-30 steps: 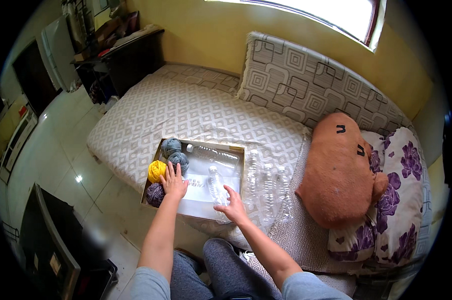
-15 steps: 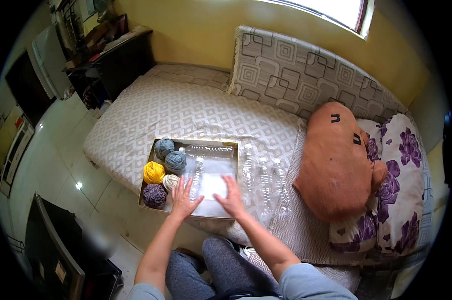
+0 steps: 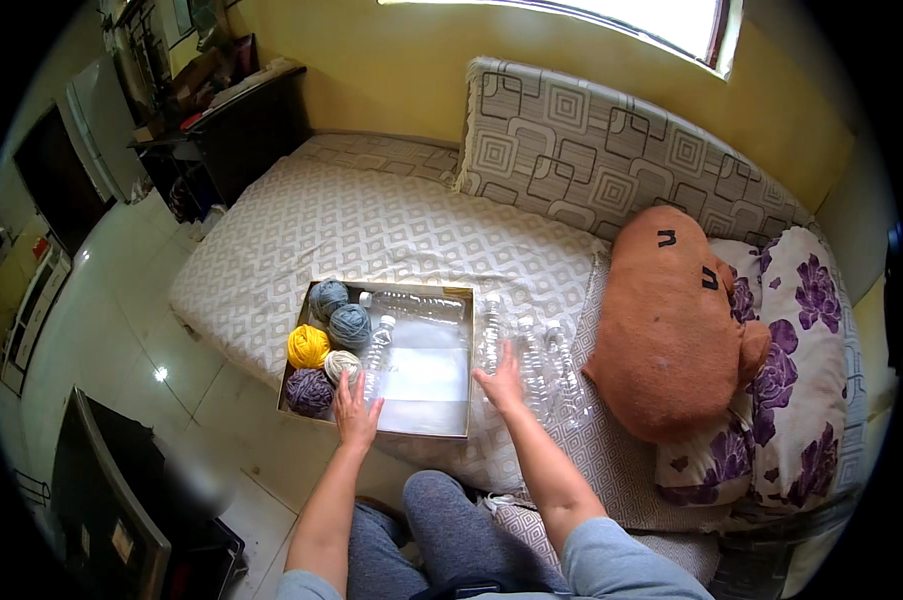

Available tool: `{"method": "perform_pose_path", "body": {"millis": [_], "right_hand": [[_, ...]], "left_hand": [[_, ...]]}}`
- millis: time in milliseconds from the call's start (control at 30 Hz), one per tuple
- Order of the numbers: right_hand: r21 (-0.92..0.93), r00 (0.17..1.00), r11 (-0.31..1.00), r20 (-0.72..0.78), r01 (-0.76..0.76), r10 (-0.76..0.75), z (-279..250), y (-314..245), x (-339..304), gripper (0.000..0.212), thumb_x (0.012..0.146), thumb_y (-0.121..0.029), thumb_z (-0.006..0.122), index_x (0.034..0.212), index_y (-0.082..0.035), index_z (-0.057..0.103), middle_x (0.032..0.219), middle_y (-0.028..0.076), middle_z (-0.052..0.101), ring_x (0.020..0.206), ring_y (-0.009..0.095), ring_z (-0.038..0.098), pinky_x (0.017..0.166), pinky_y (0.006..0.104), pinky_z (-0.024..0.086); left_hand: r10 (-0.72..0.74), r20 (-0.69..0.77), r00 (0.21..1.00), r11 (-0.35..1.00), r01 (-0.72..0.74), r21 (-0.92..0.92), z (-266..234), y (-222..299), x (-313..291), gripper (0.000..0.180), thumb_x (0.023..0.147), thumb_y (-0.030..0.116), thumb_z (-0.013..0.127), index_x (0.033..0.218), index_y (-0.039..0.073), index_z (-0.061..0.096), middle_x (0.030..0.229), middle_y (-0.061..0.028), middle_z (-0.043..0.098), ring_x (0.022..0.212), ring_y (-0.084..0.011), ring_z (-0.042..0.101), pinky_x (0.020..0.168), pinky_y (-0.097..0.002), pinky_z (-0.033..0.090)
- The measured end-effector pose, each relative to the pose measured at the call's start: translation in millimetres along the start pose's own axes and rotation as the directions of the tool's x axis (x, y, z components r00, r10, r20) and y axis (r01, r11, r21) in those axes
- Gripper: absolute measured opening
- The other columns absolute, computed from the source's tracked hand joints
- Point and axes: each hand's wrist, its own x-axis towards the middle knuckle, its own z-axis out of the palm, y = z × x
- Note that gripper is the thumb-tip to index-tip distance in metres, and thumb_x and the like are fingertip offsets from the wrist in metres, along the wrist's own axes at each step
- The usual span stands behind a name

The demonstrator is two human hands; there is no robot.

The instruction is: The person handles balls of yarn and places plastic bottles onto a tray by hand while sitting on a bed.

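A shallow open box (image 3: 469, 400) lies on the bed with balls of yarn along its left side: blue-grey (image 3: 349, 326), yellow (image 3: 308, 346), cream (image 3: 340, 364) and purple-grey (image 3: 309, 391). One clear plastic bottle (image 3: 416, 305) lies along its far wall. Another bottle (image 3: 378, 350) rests slightly tilted beside the yarn. My left hand (image 3: 355, 412), fingers apart, is at the near end of that second bottle; whether it touches is unclear. Beyond the box's right wall, my right hand (image 3: 501, 380) is open at the lower part of a bottle (image 3: 491, 325), holding nothing visibly.
Two more clear bottles (image 3: 531, 365) lie to the right of my right hand. Farther right are a big brown plush pillow (image 3: 661, 330) and purple-flowered pillows (image 3: 786, 390). A patterned cushion (image 3: 591, 130) leans on the wall. A black screen (image 3: 101, 500) stands on the left.
The bottle beside the yarn has shifted left inside the box. My right hand has moved right, out of the box to the bottles outside. My left hand has drawn slightly left and nearer.
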Motion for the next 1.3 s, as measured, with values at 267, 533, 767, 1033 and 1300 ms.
{"method": "perform_pose_path", "body": {"millis": [267,533,767,1033,1300], "right_hand": [[0.625,0.994,0.780,0.084,0.003,-0.071,-11.4,-21.0,-81.3,0.089,0.069,-0.031,0.071,0.136,-0.004,0.019,0.127,0.023,0.037,0.108,0.030,0.045,0.086,0.0362,0.040],[0.375,0.956,0.898,0.090,0.229,-0.281,79.6,-42.7,-71.6,0.082,0.076,-0.036,0.065,0.136,-0.003,0.021,0.125,0.025,0.037,0.108,0.034,0.045,0.088,0.0388,0.040],[0.118,0.884,0.886,0.084,0.448,-0.459,86.4,-26.7,-67.0,0.069,0.076,-0.029,0.062,0.132,-0.004,0.030,0.127,0.024,0.036,0.118,0.038,0.034,0.100,0.0424,0.028],[-0.233,0.974,0.947,0.000,0.221,-0.227,-26.0,17.3,-75.5,0.084,0.067,-0.027,0.070,0.136,-0.015,0.025,0.128,0.022,0.036,0.116,0.039,0.038,0.095,0.0440,0.034],[0.367,0.968,0.896,-0.117,0.250,-0.222,-11.6,9.3,-75.9,0.088,0.069,-0.034,0.067,0.137,-0.008,0.020,0.130,0.025,0.034,0.113,0.039,0.041,0.094,0.0424,0.037]], "left_hand": [[-0.143,-0.035,0.989,0.988,0.140,-0.072,6.7,13.8,0.6,0.063,0.069,0.018,0.069,0.126,0.013,0.043,0.135,-0.0153,0.029,0.122,-0.0341,0.031,0.100,-0.0418,0.027],[-0.147,-0.021,0.989,0.960,0.138,-0.243,15.3,-6.0,-0.2,0.053,0.077,0.027,0.062,0.125,0.014,0.046,0.136,-0.0163,0.030,0.124,-0.0331,0.031,0.101,-0.0411,0.026],[0.056,0.103,0.993,0.995,-0.047,-0.084,-8.9,34.4,-8.1,0.069,0.073,0.045,0.062,0.132,0.018,0.038,0.138,-0.0147,0.028,0.129,-0.0303,0.023,0.103,-0.0532,0.012],[0.194,0.177,0.965,0.976,-0.208,0.067,0.6,57.1,-8.5,0.078,0.068,0.045,0.065,0.135,0.021,0.033,0.139,-0.0112,0.028,0.131,-0.0285,0.020,0.102,-0.0566,0.007],[0.027,0.140,0.990,0.989,-0.047,0.139,11.9,34.7,-14.9,0.063,0.077,0.039,0.057,0.131,0.014,0.037,0.133,-0.0073,0.035,0.129,-0.0242,0.024,0.101,-0.0590,0.007]]}}
